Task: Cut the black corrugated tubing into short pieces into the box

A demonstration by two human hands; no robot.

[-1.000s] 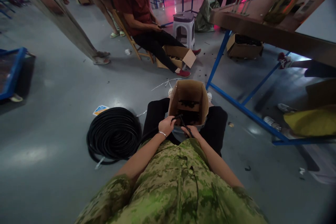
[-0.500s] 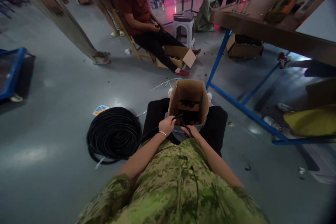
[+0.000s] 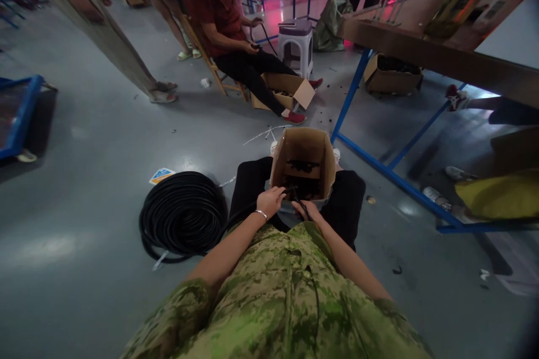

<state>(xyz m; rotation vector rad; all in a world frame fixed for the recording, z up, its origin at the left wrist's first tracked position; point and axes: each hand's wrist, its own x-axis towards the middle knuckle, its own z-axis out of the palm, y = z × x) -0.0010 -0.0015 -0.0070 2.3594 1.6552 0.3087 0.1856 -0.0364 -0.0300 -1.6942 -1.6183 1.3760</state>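
My left hand (image 3: 270, 201) is closed on the black hose (image 3: 245, 213), near its free end, above the near rim of an upright cardboard box (image 3: 324, 165). From that hand the hose runs back toward a large black coil (image 3: 183, 216) on the floor to my left. My right hand (image 3: 310, 211) grips a slim dark scissor-like tool (image 3: 299, 197), whose tip meets the hose end. Its exact kind is too small and dark to make out. Several small black pieces (image 3: 301, 185) lie inside the box between my knees.
A blue-legged table (image 3: 353, 92) stands close on my right. Ahead, a seated person (image 3: 214, 11) handles a dark hose above a low open carton (image 3: 263, 98), beside a grey stool (image 3: 295, 45). A blue cart (image 3: 25, 118) is at far left; another person stands nearby.
My left hand has shifted slightly right and the tool's tip has moved a little at the hose end. The seated person's hands have spread apart, with the hose between them.
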